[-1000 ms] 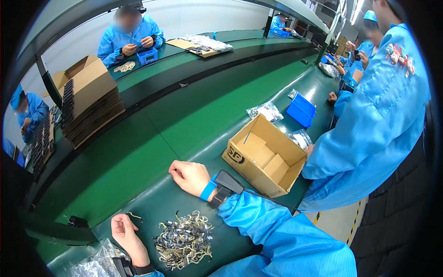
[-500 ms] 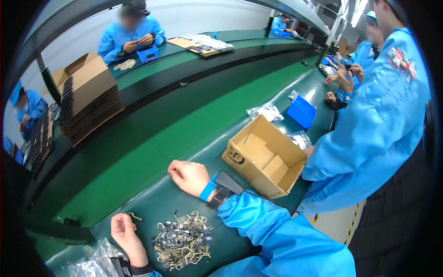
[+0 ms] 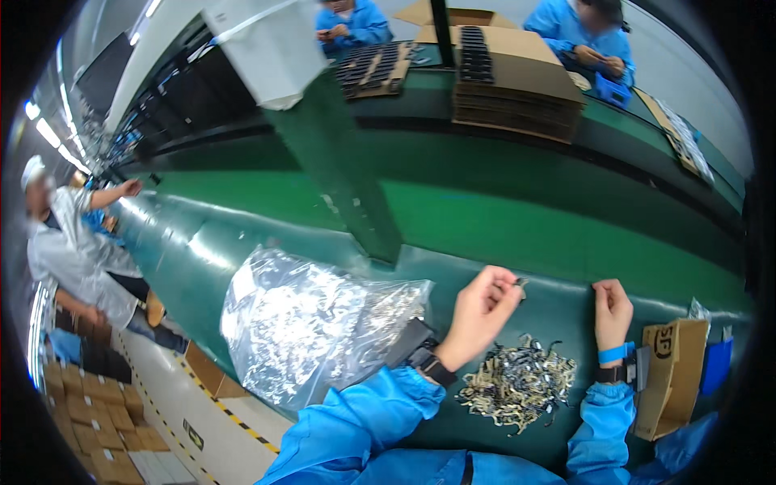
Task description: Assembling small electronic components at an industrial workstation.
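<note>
My left hand [image 3: 482, 314] is pinched on a small flex cable strip [image 3: 520, 287], dark at one end, just above the dark green table. Below it lies a loose pile of small flex cable strips [image 3: 517, 384], gold, black and silver. My right hand [image 3: 613, 314], with a blue band at the wrist, is closed at the table's far edge, beside the green belt. Its fingertips point down, and whatever they hold, if anything, is too small to make out. To the left of my left hand, a clear plastic bag [image 3: 311, 323] bulges with silvery contents and similar strips.
A green post [image 3: 343, 174] rises between the bag and the belt [image 3: 501, 206]. An open cardboard box [image 3: 669, 376] stands right of my right wrist, with a blue bin [image 3: 715, 368] beyond. Stacked cardboard [image 3: 517, 93] and co-workers are across the belt. Another person [image 3: 77, 234] stands far left.
The view has swung to the left, bringing the bag, post and far-left person into sight. My left hand keeps the strip in its fingertips; my right hand stays closed by the belt.
</note>
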A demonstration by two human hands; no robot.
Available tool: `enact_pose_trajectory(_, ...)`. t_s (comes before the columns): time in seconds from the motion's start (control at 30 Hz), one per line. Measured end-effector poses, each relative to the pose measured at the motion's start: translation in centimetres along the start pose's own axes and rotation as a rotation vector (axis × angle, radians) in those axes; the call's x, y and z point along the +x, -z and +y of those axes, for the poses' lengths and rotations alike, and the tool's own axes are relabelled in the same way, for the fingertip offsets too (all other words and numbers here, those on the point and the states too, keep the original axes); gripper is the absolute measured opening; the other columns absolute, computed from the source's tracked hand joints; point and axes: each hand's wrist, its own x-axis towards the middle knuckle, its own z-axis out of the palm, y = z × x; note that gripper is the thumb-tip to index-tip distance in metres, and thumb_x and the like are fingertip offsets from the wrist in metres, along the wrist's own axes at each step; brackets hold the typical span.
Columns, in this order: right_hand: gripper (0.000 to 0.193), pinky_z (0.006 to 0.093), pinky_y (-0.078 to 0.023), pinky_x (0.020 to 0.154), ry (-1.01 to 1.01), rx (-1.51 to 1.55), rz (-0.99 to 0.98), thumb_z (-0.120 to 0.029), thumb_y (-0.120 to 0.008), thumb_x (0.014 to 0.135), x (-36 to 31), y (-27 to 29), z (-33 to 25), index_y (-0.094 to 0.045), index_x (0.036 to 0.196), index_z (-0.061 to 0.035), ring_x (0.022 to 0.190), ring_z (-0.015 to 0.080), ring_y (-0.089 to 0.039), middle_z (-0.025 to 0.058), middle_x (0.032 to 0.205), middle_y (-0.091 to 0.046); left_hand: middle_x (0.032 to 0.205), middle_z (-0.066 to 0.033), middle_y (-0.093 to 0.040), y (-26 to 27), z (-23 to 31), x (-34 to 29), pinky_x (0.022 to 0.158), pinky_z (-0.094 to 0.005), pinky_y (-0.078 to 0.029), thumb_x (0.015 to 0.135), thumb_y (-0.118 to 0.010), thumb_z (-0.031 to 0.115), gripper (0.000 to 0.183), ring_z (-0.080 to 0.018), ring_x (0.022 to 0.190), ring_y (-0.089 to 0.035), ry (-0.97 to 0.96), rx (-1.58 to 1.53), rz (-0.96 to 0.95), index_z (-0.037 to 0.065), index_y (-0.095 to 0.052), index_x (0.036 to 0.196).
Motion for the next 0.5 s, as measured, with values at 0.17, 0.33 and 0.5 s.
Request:
enact_pose_trajectory(0.17,0.009,0.0192,-0.03,0.053,-0.005,0.094,-0.048,-0.006,-0.053,0.093,0.4,0.0,2.0,-0.058,0.087,-0.0012,0.062,0.0016,-0.038,-0.0057,0.068,-0.047,0.103,-0.0034,-0.054,-0.6,5.4,-0.4,0.076,-0.022,-0.043,0.088,-0.06,0.01,0.039,-0.0057,0.085,-0.053,-0.091,-0.14,-0.112,0.004,-0.043,0.123)
enact_pose_trajectory(0.33,0.012,0.0172,-0.034,0.058,-0.054,0.38,-0.083,-0.009,-0.052,0.096,0.5,-0.5,5.0,-0.056,0.087,-0.0004,0.065,0.0021,-0.04,-0.0045,0.075,-0.05,0.106,-0.0072,-0.046,-0.7,14.4,-3.0,0.078,-0.0292,-0.043,0.077,-0.067,0.012,0.059,-0.0145,0.09,-0.051,-0.278,-0.562,-0.391,0.005,-0.035,0.127)
enact_pose_trajectory(0.5,0.011,0.0168,-0.033,0.06,-0.076,0.217,-0.13,-0.008,-0.052,0.096,0.6,-1.0,4.2,-0.056,0.09,-0.0007,0.067,0.0015,-0.04,-0.0052,0.077,-0.05,0.097,-0.0121,-0.071,-1.1,17.0,-4.9,0.067,-0.0245,-0.049,0.095,-0.045,0.021,0.029,-0.0161,0.081,-0.068,0.158,-0.698,-0.258,0.006,-0.068,0.104)
